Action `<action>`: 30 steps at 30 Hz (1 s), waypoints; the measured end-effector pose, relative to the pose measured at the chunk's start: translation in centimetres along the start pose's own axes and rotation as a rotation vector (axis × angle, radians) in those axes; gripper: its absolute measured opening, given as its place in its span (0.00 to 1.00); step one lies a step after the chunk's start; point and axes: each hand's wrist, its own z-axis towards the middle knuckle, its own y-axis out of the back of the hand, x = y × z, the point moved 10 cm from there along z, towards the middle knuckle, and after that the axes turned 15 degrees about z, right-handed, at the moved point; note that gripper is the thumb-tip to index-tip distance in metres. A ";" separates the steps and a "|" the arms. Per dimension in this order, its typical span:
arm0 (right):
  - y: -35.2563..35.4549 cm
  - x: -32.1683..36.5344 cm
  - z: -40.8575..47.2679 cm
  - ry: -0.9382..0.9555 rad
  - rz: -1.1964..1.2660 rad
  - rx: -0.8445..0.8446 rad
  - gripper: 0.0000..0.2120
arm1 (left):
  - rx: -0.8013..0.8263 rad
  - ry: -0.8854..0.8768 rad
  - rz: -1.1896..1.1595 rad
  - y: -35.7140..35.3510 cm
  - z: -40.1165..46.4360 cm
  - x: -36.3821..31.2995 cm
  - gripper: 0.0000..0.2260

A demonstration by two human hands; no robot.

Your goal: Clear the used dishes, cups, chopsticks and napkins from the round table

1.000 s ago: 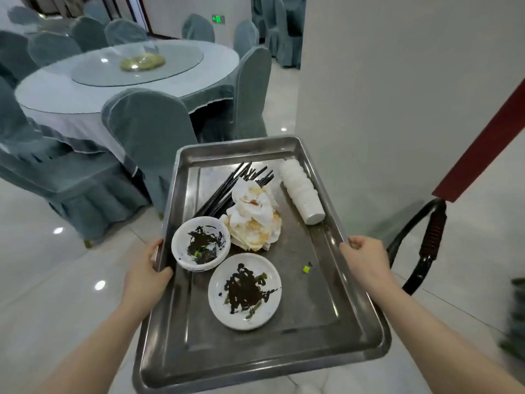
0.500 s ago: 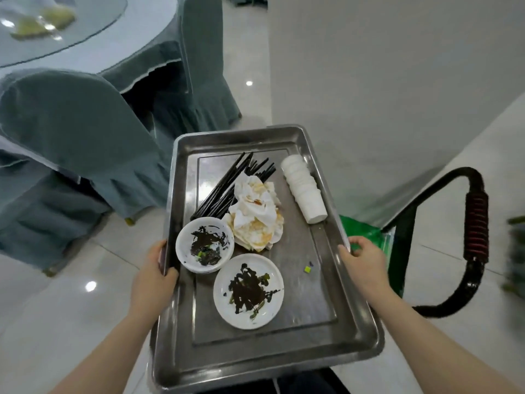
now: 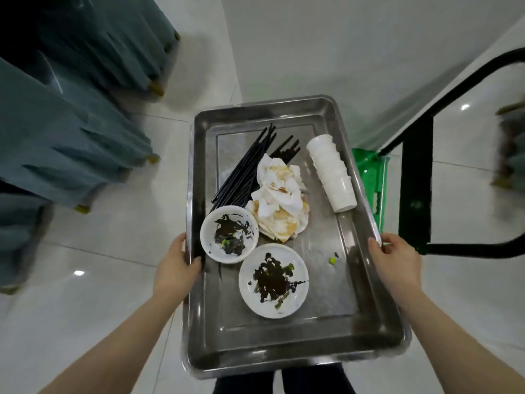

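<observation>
Our fingers (image 3: 196,261) of the left hand (image 3: 177,268) and right hand (image 3: 396,258) grip the side rims of the steel tray (image 3: 326,336); between them lie two soiled dishes (image 3: 273,280), stained napkins (image 3: 279,199), black chopsticks (image 3: 244,173) and stacked white cups (image 3: 332,173).

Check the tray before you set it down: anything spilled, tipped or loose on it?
The stack of white cups lies on its side along the tray's right rim and could roll. A green food scrap sits loose on the tray floor near the right hand. Stained napkins are heaped over the chopsticks. Nothing else stands out.
</observation>
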 end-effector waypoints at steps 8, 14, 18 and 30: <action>-5.2 -9.7 1.9 -0.087 -0.038 -0.033 0.11 | 0.385 0.008 0.109 -10.7 6.5 0.1 0.10; -7.9 -16.5 3.9 -0.114 -0.035 -0.086 0.10 | 0.464 0.011 0.125 -18.5 10.5 -0.6 0.12; -9.5 -20.4 5.3 -0.150 -0.051 -0.109 0.09 | 0.441 0.053 0.047 -22.8 12.9 -0.7 0.11; -16.9 -28.6 10.0 -0.231 -0.017 -0.031 0.07 | 0.408 -0.026 0.157 -31.1 21.9 -1.9 0.07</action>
